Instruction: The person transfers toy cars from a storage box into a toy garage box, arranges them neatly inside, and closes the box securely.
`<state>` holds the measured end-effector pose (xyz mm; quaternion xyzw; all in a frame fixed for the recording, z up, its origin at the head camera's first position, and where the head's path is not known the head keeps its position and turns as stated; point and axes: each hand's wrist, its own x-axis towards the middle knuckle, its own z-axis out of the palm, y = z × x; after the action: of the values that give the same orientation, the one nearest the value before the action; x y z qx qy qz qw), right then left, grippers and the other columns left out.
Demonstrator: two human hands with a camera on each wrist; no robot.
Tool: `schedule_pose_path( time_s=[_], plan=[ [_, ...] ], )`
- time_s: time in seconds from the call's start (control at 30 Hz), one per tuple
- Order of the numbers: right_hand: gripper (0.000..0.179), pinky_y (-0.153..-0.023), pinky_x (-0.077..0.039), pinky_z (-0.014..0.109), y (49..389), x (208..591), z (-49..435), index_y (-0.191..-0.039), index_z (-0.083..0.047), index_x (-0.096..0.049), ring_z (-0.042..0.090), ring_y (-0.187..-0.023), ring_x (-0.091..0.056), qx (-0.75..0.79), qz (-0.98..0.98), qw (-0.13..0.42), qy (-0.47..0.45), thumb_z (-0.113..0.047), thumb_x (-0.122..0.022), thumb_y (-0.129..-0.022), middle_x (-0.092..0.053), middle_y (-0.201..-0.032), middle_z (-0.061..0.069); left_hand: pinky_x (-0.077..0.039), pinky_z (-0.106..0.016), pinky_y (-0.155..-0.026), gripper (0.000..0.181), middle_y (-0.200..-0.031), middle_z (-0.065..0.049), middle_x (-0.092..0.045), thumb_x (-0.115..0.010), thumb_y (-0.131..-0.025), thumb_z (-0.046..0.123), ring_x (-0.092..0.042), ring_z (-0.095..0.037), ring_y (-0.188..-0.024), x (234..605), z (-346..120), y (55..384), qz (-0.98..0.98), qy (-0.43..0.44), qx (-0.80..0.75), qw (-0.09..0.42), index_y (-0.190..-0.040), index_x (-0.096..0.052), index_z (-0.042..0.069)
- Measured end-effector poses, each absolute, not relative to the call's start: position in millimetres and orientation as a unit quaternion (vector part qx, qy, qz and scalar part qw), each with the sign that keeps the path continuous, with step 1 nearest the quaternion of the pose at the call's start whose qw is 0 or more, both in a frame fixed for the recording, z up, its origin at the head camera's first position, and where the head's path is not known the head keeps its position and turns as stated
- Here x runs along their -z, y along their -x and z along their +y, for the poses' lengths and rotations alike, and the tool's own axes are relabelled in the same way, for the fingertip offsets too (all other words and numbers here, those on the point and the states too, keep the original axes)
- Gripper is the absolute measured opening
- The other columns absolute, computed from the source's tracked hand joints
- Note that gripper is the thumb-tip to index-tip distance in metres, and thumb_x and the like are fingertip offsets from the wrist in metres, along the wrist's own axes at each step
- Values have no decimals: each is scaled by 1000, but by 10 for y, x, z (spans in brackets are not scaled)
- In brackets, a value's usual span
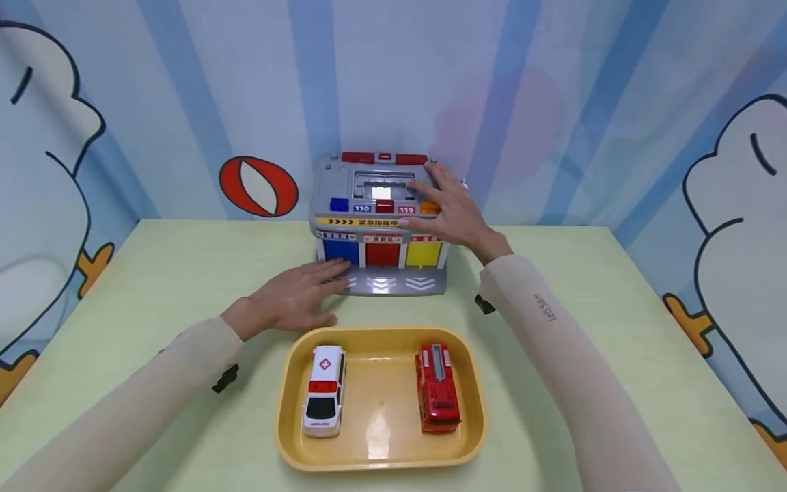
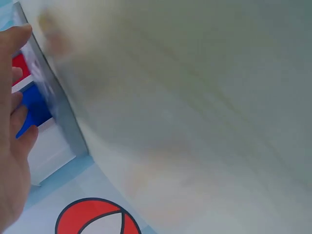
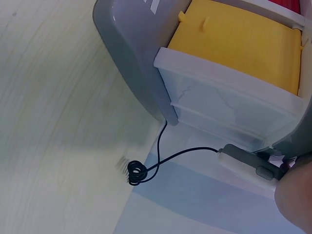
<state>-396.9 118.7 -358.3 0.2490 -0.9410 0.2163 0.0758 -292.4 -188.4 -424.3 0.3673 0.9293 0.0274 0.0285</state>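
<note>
A grey toy rescue station (image 1: 381, 222) with blue, red and yellow garage doors stands at the back of the table. My left hand (image 1: 298, 294) lies at its front left, fingers extended over the base ramp below the blue door (image 1: 341, 251). In the left wrist view that hand (image 2: 12, 141) shows at the left edge, near the blue door. My right hand (image 1: 451, 212) rests spread on the roof's right side, beside the orange button (image 1: 429, 207). In the right wrist view, the yellow door (image 3: 239, 41) is down, and only part of the hand shows.
A yellow tray (image 1: 378, 466) in front holds a white toy ambulance (image 1: 324, 391) and a red toy fire truck (image 1: 438, 388). A grey-and-white handset (image 3: 251, 168) on a coiled black cord (image 3: 137, 172) sits at the station's side. A printed cloth (image 1: 393, 75) hangs behind.
</note>
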Motion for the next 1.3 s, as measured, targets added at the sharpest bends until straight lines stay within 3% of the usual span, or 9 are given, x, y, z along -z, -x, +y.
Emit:
schedule_pose_path(
  time_s=[0.2, 0.37, 0.47, 0.53, 0.6, 0.7, 0.87, 1.1, 1.3],
  plan=[
    [80, -125, -7, 60, 3989, 3572, 1141, -152, -26, -44, 28, -158, 0, -211, -941, 85, -252, -61, -65, -83, -10, -170, 4, -42, -52, -112, 54, -154, -10, -48, -66, -92, 39, -45, -33, -143, 4077, -2005, 2869, 924, -379, -40, -41, -139, -60, 13],
    [79, -124, -7, 61, 4011, 3559, 1114, -151, -26, -45, 28, -158, -1, -213, -940, 89, -253, -60, -65, -83, -11, -170, 4, -59, -46, -90, 40, -120, -13, -73, -76, -85, 26, -71, -31, -108, 3966, -2165, 2929, 894, -398, -56, -199, -118, -72, 4],
    [79, -124, -7, 61, 4021, 3553, 1095, -151, -26, -46, 28, -158, 0, -217, -939, 87, -254, -61, -65, -82, -11, -170, 4, -61, -45, -82, 36, -109, -15, -74, -78, -81, 20, -71, -31, -99, 3895, -2228, 3008, 867, -404, -78, -280, -111, -71, 1],
    [80, -124, -7, 61, 4029, 3554, 1088, -151, -27, -45, 27, -158, 0, -218, -938, 84, -255, -61, -65, -82, -10, -170, 4, -59, -49, -87, 41, -117, -17, -70, -78, -81, 20, -67, -32, -107, 3837, -2246, 3066, 861, -398, -101, -299, -116, -69, 2],
    [80, -124, -6, 61, 4037, 3559, 1090, -151, -27, -45, 27, -158, 1, -219, -938, 82, -256, -62, -65, -82, -10, -170, 4, -55, -54, -96, 51, -132, -17, -63, -78, -82, 23, -60, -34, -121, 3774, -2236, 3125, 868, -386, -122, -288, -127, -64, 6],
    [81, -125, -5, 60, 4056, 3577, 1111, -152, -26, -44, 27, -158, 1, -221, -938, 81, -255, -61, -65, -82, -10, -170, 4, -44, -60, -108, 68, -154, -15, -44, -77, -85, 31, -42, -36, -142, 3685, -2165, 3223, 894, -359, -138, -230, -145, -52, 14],
    [79, -125, -7, 60, 4093, 3616, 1139, -151, -27, -45, 27, -158, 1, -217, -940, 84, -250, -62, -64, -83, -11, -170, 4, -31, -62, -117, 79, -167, -10, -24, -74, -88, 42, -22, -34, -153, 3588, -1960, 3378, 928, -327, -136, -119, -155, -37, 26],
    [78, -124, -9, 63, 4091, 3654, 1149, -151, -26, -45, 29, -158, -1, -208, -941, 90, -251, -60, -63, -84, -12, -170, 6, -32, -59, -118, 76, -166, -10, -25, -71, -90, 42, -27, -35, -150, 3456, -1739, 3592, 935, -332, -118, -45, -156, -36, 28],
    [79, -123, -9, 63, 4114, 3665, 1130, -151, -26, -45, 29, -158, 0, -205, -940, 92, -256, -62, -63, -83, -11, -170, 5, -32, -59, -118, 75, -166, -11, -26, -72, -90, 40, -28, -36, -150, 3403, -1653, 3697, 938, -328, -107, -14, -155, -38, 27]
  ],
)
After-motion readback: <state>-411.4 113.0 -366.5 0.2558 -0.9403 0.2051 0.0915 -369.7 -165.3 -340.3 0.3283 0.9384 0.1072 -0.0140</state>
